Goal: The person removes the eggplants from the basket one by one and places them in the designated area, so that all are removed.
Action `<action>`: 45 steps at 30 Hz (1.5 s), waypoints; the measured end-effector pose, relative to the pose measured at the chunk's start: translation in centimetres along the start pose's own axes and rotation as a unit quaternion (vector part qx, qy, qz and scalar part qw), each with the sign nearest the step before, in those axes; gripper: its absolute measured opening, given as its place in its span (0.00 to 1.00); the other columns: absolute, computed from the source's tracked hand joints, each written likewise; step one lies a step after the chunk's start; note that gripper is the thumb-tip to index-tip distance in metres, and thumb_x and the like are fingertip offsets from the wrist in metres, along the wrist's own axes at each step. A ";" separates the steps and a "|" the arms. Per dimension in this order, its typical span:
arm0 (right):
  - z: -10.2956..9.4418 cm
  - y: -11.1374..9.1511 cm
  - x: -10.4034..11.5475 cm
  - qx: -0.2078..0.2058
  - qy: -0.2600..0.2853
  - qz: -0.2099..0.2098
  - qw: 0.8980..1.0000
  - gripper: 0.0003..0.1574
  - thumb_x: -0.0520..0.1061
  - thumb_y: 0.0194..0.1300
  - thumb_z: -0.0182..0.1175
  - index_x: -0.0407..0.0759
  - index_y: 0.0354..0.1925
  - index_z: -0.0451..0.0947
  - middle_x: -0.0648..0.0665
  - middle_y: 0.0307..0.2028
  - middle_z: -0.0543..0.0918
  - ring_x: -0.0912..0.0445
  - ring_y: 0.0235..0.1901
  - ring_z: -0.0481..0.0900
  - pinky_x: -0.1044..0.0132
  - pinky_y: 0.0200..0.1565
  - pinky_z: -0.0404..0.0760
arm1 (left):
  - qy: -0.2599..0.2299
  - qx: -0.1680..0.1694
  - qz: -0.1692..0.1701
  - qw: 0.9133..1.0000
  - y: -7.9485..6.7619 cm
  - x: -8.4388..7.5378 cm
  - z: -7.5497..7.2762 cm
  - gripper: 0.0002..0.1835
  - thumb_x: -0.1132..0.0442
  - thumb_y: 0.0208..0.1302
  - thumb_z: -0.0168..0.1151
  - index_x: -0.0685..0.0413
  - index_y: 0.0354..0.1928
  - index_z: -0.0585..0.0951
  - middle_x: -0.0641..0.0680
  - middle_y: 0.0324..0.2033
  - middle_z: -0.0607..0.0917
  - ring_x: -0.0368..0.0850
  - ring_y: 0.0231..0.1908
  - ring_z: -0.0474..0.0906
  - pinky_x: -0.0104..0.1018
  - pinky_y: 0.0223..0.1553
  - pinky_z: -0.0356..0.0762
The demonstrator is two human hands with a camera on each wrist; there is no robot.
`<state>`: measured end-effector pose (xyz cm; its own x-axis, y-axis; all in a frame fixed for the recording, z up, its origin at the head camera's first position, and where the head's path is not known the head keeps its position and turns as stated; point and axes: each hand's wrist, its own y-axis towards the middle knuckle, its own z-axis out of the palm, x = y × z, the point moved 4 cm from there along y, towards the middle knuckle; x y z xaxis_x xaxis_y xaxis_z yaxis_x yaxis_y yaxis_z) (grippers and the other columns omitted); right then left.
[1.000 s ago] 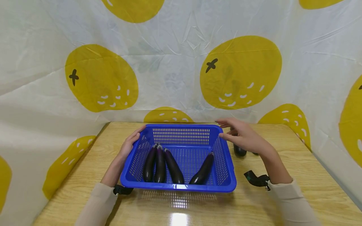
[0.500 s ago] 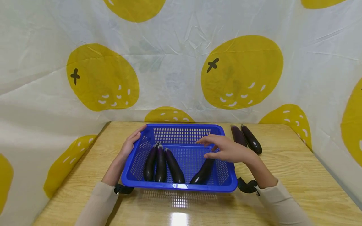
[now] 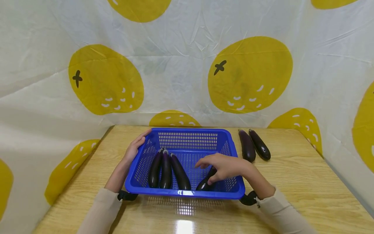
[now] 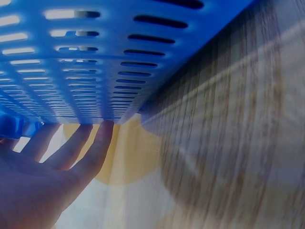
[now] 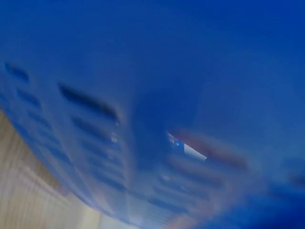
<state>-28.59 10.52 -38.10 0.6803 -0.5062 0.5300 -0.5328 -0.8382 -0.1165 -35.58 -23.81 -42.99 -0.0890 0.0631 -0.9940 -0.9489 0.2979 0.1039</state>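
A blue plastic basket (image 3: 187, 130) with slotted walls holds three dark purple eggplants (image 3: 166, 170) side by side at its left and one eggplant (image 3: 203, 185) at its right. My left hand (image 3: 132, 151) rests against the basket's left side, its straight fingers touching the slotted outer wall (image 4: 95, 81) in the left wrist view. Inside the basket, my right hand (image 3: 225, 165) is over the right-hand eggplant, fingers spread and slightly bent, thumb overlapping it. That hand hides the eggplant's upper part. The right wrist view is mostly filled by the blurred basket wall (image 5: 157, 57).
Two more eggplants (image 3: 247, 146) lie on the wooden table (image 3: 295, 175) to the right of the basket. Behind the table hangs a white cloth (image 3: 175, 74) printed with yellow fruit. A black strap (image 3: 248, 198) circles each wrist.
My right hand has moved from beside the basket's right rim, left and down into the basket over the single eggplant, uncovering the two on the table. My left hand stays put.
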 end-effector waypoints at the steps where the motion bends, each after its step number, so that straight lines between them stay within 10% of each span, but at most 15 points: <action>1: 0.2 0.1 0.1 0.004 -0.005 -0.001 1.000 0.35 0.42 0.62 0.73 0.44 0.67 0.76 0.41 0.61 0.84 0.46 0.60 0.82 0.47 0.61 0.80 | -0.001 -0.001 0.000 1.000 0.0 0.0 0.0 0.29 0.54 0.86 0.30 0.56 0.83 0.50 0.60 0.82 0.52 0.61 0.78 0.53 0.26 0.61 0.74; 15: 1.7 0.8 -0.1 0.036 -0.059 0.056 0.996 0.37 0.30 0.52 0.72 0.54 0.59 0.82 0.53 0.48 0.88 0.61 0.46 0.80 0.61 0.54 0.79 | -0.005 -0.005 -0.002 1.000 0.0 0.0 0.1 0.29 0.56 0.86 0.30 0.56 0.82 0.51 0.59 0.83 0.50 0.60 0.81 0.47 0.22 0.61 0.71; 22: 1.7 0.8 0.0 0.030 -0.086 0.037 0.995 0.28 0.28 0.50 0.71 0.56 0.44 0.87 0.59 0.39 0.87 0.62 0.39 0.78 0.66 0.46 0.77 | 0.003 -0.002 0.000 1.000 0.0 -0.1 0.1 0.29 0.56 0.86 0.30 0.56 0.82 0.51 0.58 0.83 0.51 0.60 0.81 0.47 0.22 0.61 0.71; 45: -0.3 -0.1 1.1 -0.062 -0.114 -0.057 0.990 0.26 0.35 0.58 0.73 0.57 0.52 0.85 0.57 0.49 0.88 0.59 0.52 0.84 0.56 0.58 0.81 | 0.006 -0.001 0.007 1.000 -0.1 0.0 -0.1 0.30 0.55 0.86 0.31 0.58 0.82 0.51 0.61 0.82 0.51 0.63 0.80 0.49 0.23 0.60 0.73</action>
<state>-27.98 10.09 -37.28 0.8279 -0.4546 0.3285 -0.4944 -0.8680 0.0449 -35.54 -23.88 -42.96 -0.1064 0.0570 -0.9927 -0.9480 0.2955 0.1186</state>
